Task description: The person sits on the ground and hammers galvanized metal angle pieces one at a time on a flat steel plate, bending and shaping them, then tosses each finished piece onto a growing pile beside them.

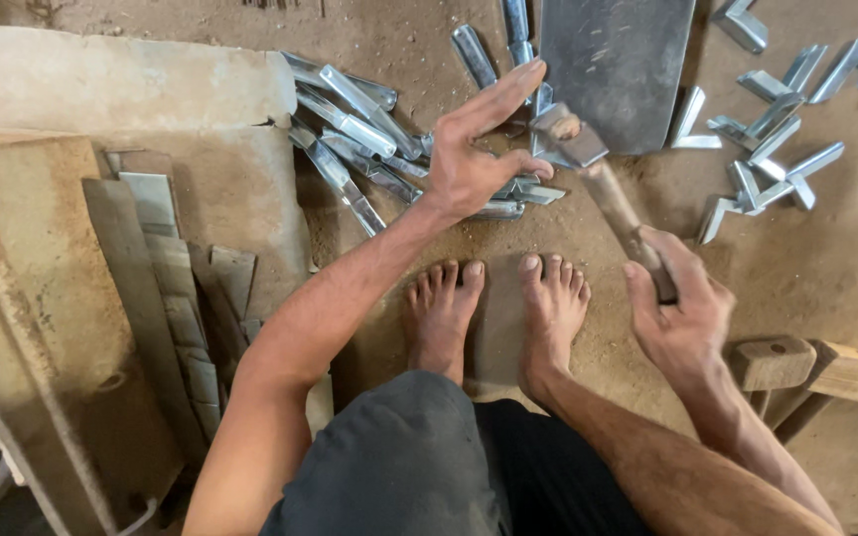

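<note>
- Nearest the camera: dark shorts, knees bent; both bare feet flat on the dirt floor.
- Right hand closed around the wooden handle of a hammer, low on the shaft; head points up and left, just short of the plate.
- Wooden stool just right of the right wrist.
- Left: stack of flat grey strips leaning on a concrete block.
- Left hand held out ahead of the feet, fingers spread wide, holding nothing; it hovers over the near edge of the pile. Contact with the pieces — can't tell.
- Pile of straight galvanised channel pieces fanned out left of and under that hand, shiny silver.
- Dark steel plate flat on the floor beyond the hammer head.
- Right of the plate: scattered bent L-shaped brackets, same silver metal.
- No packages, labels or signs visible.
</note>
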